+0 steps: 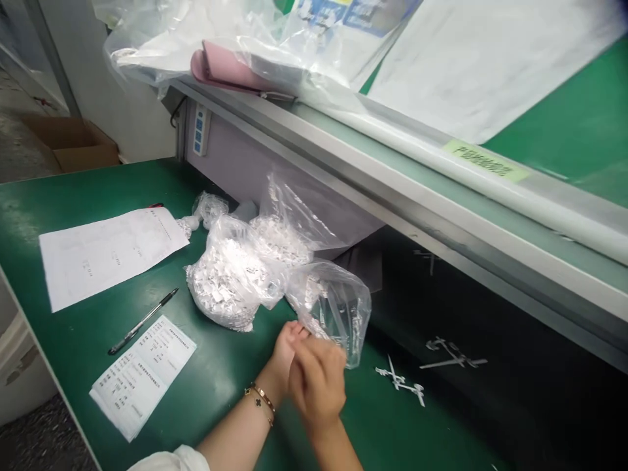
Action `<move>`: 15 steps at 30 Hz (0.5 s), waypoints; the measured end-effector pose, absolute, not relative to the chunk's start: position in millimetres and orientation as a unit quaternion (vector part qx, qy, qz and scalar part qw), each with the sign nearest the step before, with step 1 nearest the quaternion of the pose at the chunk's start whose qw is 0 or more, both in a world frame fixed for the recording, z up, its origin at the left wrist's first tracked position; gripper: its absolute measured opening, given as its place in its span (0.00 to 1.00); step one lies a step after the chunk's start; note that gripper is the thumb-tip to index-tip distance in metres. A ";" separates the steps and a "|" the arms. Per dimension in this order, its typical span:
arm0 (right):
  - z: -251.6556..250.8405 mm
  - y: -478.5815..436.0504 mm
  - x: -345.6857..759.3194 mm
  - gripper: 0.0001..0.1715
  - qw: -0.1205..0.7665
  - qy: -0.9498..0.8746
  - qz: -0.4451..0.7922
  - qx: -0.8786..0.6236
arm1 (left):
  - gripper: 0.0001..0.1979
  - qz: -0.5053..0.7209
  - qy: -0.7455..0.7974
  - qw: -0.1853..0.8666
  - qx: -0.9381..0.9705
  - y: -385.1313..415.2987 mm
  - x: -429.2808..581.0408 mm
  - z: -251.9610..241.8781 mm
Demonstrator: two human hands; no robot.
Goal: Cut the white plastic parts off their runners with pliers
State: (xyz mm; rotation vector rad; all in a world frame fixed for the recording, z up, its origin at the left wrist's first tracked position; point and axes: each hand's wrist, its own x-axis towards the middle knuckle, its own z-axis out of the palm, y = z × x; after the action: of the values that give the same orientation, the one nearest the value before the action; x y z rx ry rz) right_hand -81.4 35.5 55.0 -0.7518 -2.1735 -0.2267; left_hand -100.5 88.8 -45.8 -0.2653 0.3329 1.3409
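My left hand point(283, 348), with thin bracelets at the wrist, is at the near edge of an open clear plastic bag point(357, 307). Its fingers look curled, and my right hand partly hides them. Crossing in front, my right hand point(320, 376) has its fingers bent together against the left one; what they hold, if anything, is hidden. Small white pieces point(314, 291) lie inside the open bag. Just beyond it sits a fuller clear bag point(223, 281) of white pieces, with another such bag point(282, 239) behind. Thin white branched plastic pieces point(400, 381) lie right of my hands.
On the green table point(206, 373) at left are a pen point(142, 322), a stack of printed slips point(142, 376) and a white paper sheet point(112, 252). A metal-edged raised shelf point(402, 157) overhangs the right side. A power strip point(201, 131) is mounted beneath it.
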 end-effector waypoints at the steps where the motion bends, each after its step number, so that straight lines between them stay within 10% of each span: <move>1: 35.7 20.9 -59.0 0.23 0.367 -0.870 -0.113 -0.308 | 0.11 0.602 0.145 0.773 -0.139 89.9 -101.8 -44.0; 7: -70.2 -50.9 45.4 0.20 0.294 -0.726 -0.097 -0.614 | 0.10 0.573 0.133 0.793 -0.158 89.3 -103.6 -37.5; 15: -53.9 -14.2 43.6 0.22 0.421 -0.591 0.056 -0.686 | 0.08 0.561 0.420 0.640 0.314 88.4 -90.9 -49.1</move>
State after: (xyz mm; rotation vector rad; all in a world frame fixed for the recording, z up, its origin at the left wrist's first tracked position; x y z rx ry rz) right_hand 43.6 -14.2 -53.9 -1.7181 -1.4808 0.1393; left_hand -90.9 88.4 -49.1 0.7152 0.9586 1.2795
